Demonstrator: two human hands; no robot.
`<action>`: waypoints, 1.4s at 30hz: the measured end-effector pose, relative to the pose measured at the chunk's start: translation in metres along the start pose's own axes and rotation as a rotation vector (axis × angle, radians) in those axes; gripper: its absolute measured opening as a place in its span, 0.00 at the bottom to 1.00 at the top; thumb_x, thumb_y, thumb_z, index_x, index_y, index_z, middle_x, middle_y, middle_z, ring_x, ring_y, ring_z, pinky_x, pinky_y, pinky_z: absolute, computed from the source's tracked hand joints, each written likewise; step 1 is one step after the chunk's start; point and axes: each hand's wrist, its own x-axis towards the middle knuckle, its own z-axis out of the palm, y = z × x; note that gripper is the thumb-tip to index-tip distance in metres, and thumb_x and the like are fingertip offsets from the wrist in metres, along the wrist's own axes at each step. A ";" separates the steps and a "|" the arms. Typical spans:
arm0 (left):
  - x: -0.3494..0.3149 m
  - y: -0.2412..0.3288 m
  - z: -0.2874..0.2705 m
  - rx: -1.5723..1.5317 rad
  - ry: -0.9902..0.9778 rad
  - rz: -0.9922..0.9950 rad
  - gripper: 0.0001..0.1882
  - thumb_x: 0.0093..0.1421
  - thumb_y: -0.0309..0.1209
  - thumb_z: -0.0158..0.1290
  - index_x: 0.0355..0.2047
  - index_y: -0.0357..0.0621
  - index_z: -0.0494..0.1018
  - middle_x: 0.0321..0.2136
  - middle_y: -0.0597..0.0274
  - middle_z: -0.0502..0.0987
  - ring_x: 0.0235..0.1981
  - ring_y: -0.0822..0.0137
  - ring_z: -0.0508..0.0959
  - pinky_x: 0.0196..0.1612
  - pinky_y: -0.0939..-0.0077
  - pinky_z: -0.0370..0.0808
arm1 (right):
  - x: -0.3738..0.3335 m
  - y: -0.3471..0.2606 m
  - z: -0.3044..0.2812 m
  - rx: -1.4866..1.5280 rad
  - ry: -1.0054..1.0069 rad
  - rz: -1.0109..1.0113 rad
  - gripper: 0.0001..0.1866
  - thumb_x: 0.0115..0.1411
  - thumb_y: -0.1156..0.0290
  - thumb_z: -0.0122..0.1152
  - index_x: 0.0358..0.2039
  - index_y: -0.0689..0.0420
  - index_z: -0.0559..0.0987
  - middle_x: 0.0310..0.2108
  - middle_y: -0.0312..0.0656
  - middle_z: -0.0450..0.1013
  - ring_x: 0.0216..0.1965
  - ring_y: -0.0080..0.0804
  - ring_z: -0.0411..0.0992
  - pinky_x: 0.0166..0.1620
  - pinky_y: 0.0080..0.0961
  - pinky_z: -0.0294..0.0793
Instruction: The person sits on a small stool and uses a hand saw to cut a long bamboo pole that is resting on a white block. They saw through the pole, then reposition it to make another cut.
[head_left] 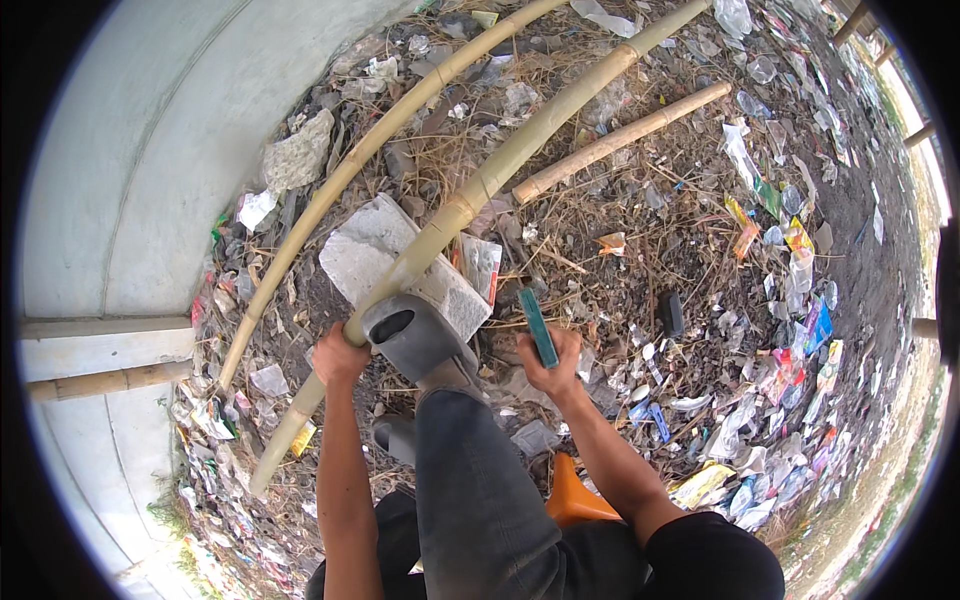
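Observation:
My left hand (340, 354) is wrapped round a long green-yellow bamboo pole (523, 142), low on its length. The pole lies slanted across a pale concrete block (372, 228), its far end reaching the top of the view. A grey rubber shoe (425, 338) on my foot rests against the pole beside the block. To the right of the shoe, my right hand (555, 362) is closed round a flat, narrow green bar (537, 322). The bar points away from me, apart from the pole; its exact kind does not show.
A second long bamboo pole (345, 170) lies left of the block, and a shorter bamboo piece (622, 142) lies right. An orange plastic seat (572, 497) is beneath me. Litter and dry straw cover the ground. A grey wall (165, 150) stands left, near a rough stone (298, 152).

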 end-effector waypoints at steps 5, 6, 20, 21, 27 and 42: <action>0.008 -0.008 -0.003 -0.031 -0.057 0.036 0.28 0.44 0.43 0.71 0.48 0.55 0.81 0.37 0.46 0.85 0.42 0.44 0.85 0.48 0.51 0.82 | 0.016 -0.008 -0.017 -0.031 -0.104 -0.036 0.05 0.53 0.73 0.67 0.22 0.58 0.81 0.13 0.40 0.71 0.13 0.31 0.71 0.22 0.29 0.70; 0.008 -0.008 -0.003 -0.045 -0.040 0.049 0.27 0.44 0.42 0.71 0.47 0.55 0.82 0.37 0.46 0.85 0.41 0.44 0.85 0.48 0.51 0.82 | 0.020 -0.015 -0.020 -0.040 -0.118 -0.025 0.04 0.53 0.73 0.67 0.23 0.58 0.82 0.14 0.42 0.73 0.14 0.33 0.73 0.22 0.30 0.71; 0.007 -0.017 0.018 -0.018 0.027 0.127 0.30 0.43 0.37 0.71 0.49 0.50 0.78 0.40 0.46 0.83 0.44 0.43 0.83 0.48 0.48 0.80 | 0.022 -0.032 -0.058 -0.158 -0.266 0.080 0.06 0.53 0.73 0.66 0.22 0.60 0.81 0.14 0.43 0.72 0.14 0.32 0.71 0.22 0.30 0.71; 0.013 -0.011 0.002 -0.024 -0.084 0.144 0.31 0.43 0.37 0.71 0.50 0.49 0.78 0.41 0.44 0.83 0.45 0.42 0.83 0.49 0.48 0.80 | 0.021 -0.031 -0.061 -0.176 -0.266 0.067 0.07 0.54 0.73 0.66 0.22 0.61 0.80 0.13 0.42 0.71 0.13 0.30 0.70 0.21 0.29 0.69; 0.026 -0.028 -0.016 -0.114 -0.252 0.262 0.26 0.44 0.37 0.70 0.47 0.51 0.81 0.43 0.45 0.84 0.47 0.42 0.83 0.52 0.51 0.80 | 0.026 -0.072 -0.049 -0.219 -0.314 0.172 0.08 0.56 0.73 0.64 0.22 0.63 0.79 0.12 0.40 0.70 0.14 0.23 0.67 0.21 0.30 0.67; 0.004 -0.011 -0.014 -0.110 -0.176 0.043 0.17 0.50 0.35 0.66 0.41 0.47 0.81 0.40 0.45 0.85 0.45 0.46 0.85 0.51 0.53 0.81 | 0.023 -0.097 -0.046 -0.369 -0.311 0.156 0.12 0.56 0.72 0.65 0.20 0.64 0.77 0.12 0.41 0.67 0.15 0.24 0.63 0.22 0.30 0.64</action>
